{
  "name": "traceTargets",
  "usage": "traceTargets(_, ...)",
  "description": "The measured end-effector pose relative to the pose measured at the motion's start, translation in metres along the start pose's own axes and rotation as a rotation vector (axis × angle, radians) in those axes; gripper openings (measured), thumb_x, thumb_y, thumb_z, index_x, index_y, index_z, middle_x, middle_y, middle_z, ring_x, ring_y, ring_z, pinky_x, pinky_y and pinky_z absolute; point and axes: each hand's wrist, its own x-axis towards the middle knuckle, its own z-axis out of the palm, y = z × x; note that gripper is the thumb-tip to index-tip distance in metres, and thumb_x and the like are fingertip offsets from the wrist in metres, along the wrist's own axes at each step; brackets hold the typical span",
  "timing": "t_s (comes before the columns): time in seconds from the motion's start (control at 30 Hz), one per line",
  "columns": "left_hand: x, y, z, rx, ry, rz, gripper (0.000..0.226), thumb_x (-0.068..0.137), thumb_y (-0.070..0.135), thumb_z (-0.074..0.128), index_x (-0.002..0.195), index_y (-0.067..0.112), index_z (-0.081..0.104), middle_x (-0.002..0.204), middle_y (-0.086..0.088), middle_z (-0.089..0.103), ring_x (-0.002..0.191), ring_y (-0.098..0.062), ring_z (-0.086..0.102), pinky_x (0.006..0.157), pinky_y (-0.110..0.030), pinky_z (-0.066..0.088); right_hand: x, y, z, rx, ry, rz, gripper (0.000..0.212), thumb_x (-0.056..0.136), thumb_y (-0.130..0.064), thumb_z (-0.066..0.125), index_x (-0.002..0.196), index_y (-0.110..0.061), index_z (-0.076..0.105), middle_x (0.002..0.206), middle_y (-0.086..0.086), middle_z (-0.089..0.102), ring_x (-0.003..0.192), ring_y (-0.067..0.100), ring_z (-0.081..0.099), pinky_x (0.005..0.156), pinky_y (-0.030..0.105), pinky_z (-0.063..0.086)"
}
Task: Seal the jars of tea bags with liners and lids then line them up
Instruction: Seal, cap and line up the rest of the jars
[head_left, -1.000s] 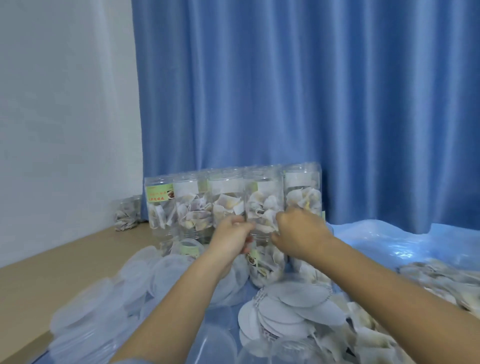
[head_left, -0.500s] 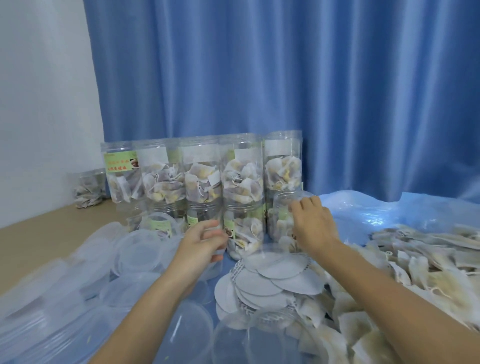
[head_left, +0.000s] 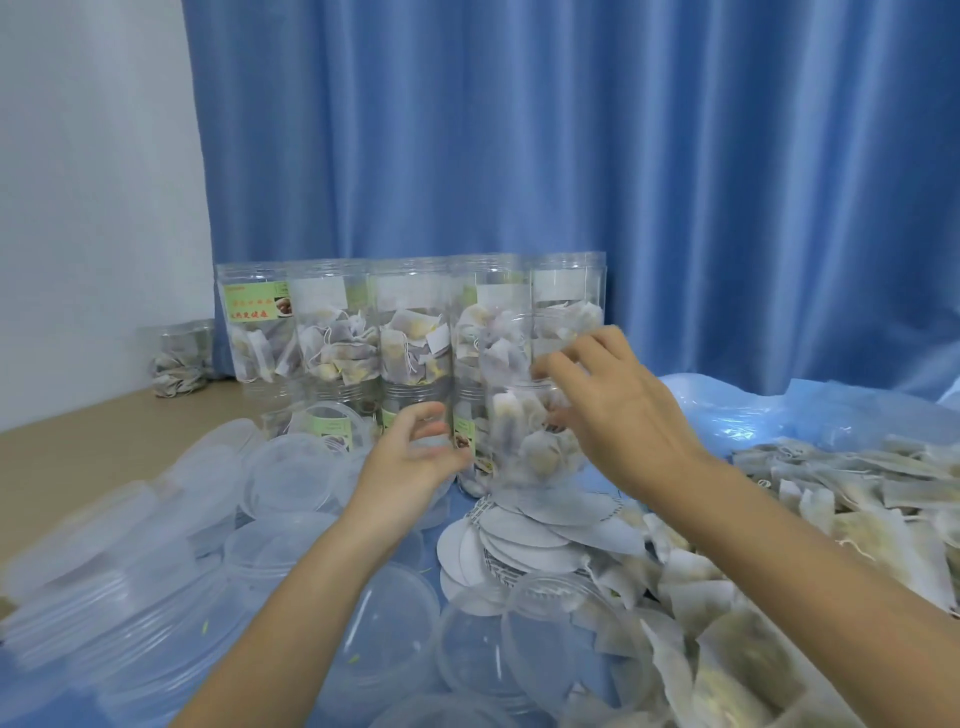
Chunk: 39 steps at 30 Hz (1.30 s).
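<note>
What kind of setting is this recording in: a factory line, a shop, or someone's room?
Most likely a room used as a small hand-packing spot, not a factory line. A blue curtain hangs behind stacked jars, with loose lids and tea bags heaped on a plastic sheet.

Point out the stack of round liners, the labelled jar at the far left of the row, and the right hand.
liners (head_left: 540, 525): head view, top of the fanned white discs.
labelled jar (head_left: 257, 332): head view, its clear wall below the green label.
right hand (head_left: 623, 410): head view, back of the hand.
</note>
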Motion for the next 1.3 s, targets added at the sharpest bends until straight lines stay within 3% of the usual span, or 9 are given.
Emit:
traceTargets(0.13,-0.002,-0.014,0.000,0.067,0.040,0.067,0.063,0.077,0.011,0.073,0.132,0.023,0.046,0.123,0.005,0.050,0.105,-0.012,0.053,0.073,-0.013,0.042,0.005,-0.021,0.012,0.229,-0.081,0.022,0.042,0.079,-0.005,0.069,0.119,-0.013,0.057,0.111,0.003,0.053,0.113,0.016,0.032,0.069,0.034,0.047)
traceTargets(0.23,-0.002,-0.030,-0.003,0.155,0.070,0.102,0.068,0.077,0.020,0.075,0.134,0.028,0.040,0.130,0.007,0.046,0.108,-0.009,0.048,0.078,-0.019,0.039,0.005,-0.027,0.027,0.363,-0.086,0.051,0.043,0.083,-0.015,0.068,0.124,-0.014,0.054,0.118,0.001,0.050,0.118,0.015,0.029,0.087,0.033,0.044)
traceTargets(0.37,0.001,-0.047,-0.009,0.275,0.117,0.150,0.074,0.077,0.027,0.075,0.139,0.029,0.035,0.134,0.002,0.045,0.119,-0.013,0.046,0.096,-0.033,0.043,0.004,-0.030,0.041,0.480,-0.018,0.070,0.046,0.081,-0.014,0.072,0.124,-0.013,0.057,0.120,0.003,0.055,0.120,0.018,0.036,0.093,0.013,0.025)
traceTargets(0.6,0.002,-0.057,-0.007,0.544,0.180,0.203,0.083,0.076,0.045,0.070,0.145,0.029,0.026,0.138,-0.006,0.043,0.124,-0.026,0.043,0.102,-0.048,0.039,-0.016,-0.027,0.065,0.726,-0.054,0.220,0.072,0.083,-0.013,0.071,0.143,-0.020,0.033,0.151,0.004,0.028,0.142,0.014,0.021,0.116,0.027,0.019)
traceTargets(0.77,0.005,-0.057,-0.005,0.595,0.161,0.165,0.100,0.058,0.049,0.082,0.140,0.024,0.031,0.130,-0.002,0.053,0.120,-0.025,0.047,0.098,-0.046,0.041,-0.021,-0.022,0.064,0.981,0.192,0.337,0.040,0.071,-0.006,0.080,0.108,-0.014,0.065,0.116,0.001,0.054,0.107,0.003,0.053,0.096,0.021,0.047)
traceTargets(0.9,0.001,-0.055,-0.006,0.419,0.203,0.157,0.094,0.056,0.038,0.086,0.137,0.032,0.039,0.119,0.011,0.055,0.106,-0.013,0.053,0.090,-0.033,0.044,-0.020,-0.018,0.059,1.148,0.318,0.449,0.029,0.076,-0.008,0.077,0.091,-0.029,0.066,0.100,-0.003,0.064,0.092,-0.002,0.062,0.076,0.008,0.049)
traceTargets(1.07,0.001,-0.052,0.004,0.170,0.130,0.037,0.074,0.057,0.036,0.083,0.121,0.040,0.047,0.106,0.016,0.059,0.086,0.015,0.054,0.067,0.000,0.041,-0.012,-0.004,0.052,1.207,0.280,0.689,0.019,0.091,-0.014,0.059,0.083,-0.031,0.060,0.077,-0.008,0.065,0.069,0.011,0.067,0.066,0.028,0.056)
traceTargets(1.2,0.000,-0.065,0.008,0.148,0.043,-0.091,0.049,0.064,0.031,0.081,0.102,0.041,0.052,0.089,0.022,0.059,0.069,0.019,0.057,0.058,0.003,0.037,-0.020,0.026,0.059,0.442,-0.229,0.595,0.021,0.096,-0.017,0.047,0.106,-0.014,0.064,0.103,0.008,0.062,0.095,0.025,0.061,0.080,0.035,0.050)
traceTargets(1.3,0.001,-0.070,0.007,0.168,0.049,-0.126,0.078,0.070,0.034,0.078,0.138,0.026,0.040,0.119,0.001,0.058,0.093,-0.003,0.054,0.081,-0.016,0.036,-0.030,0.042,0.061,-0.041,-0.592,0.547,0.032,0.094,-0.010,0.042,0.123,-0.012,0.056,0.124,0.011,0.051,0.119,0.030,0.043,0.089,0.035,0.042)
